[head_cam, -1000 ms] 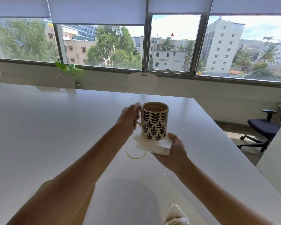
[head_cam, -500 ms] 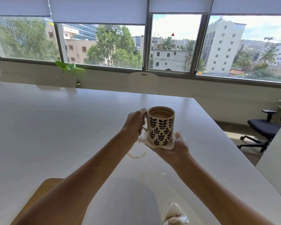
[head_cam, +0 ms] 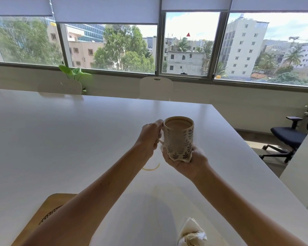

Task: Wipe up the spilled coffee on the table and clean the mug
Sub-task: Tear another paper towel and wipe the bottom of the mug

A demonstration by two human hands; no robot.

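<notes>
Fingers, left: left hand (head_cam: 149,137) is curled round the handle of the mug (head_cam: 178,137), thumb up near the rim; handle points to the person's left, mostly hidden by the fingers.
Fingers, right: right hand (head_cam: 188,161) is cupped palm-up under the mug base, pressing a tissue (head_cam: 180,158) against the bottom; fingertips wrap up the lower wall on the far side.
Mug position: held in the air above the table (head_cam: 60,139), well off the surface, upright, long axis vertical. Still holds coffee close to the rim.
Key relation: tissue sits between right palm and mug base, touching both. The base lies straight above the right fingers; the handle lies left, at the left hand.
Nearer hand for wiping: right, already on the base. Left only carries and steadies.
Spill: brown coffee ring (head_cam: 150,168) on the table, below and to the left of the mug, partly hidden by the left forearm. Fainter streaks nearer the person.
Spare: used tissue wad (head_cam: 191,235) at the near table edge, well apart from the ring.
Step, my read: wiping the mug's underside; table ring not yet wiped.
Risk: mug is nearly full, so any tilt while rubbing the base could spill more. Keep axis vertical.
</notes>
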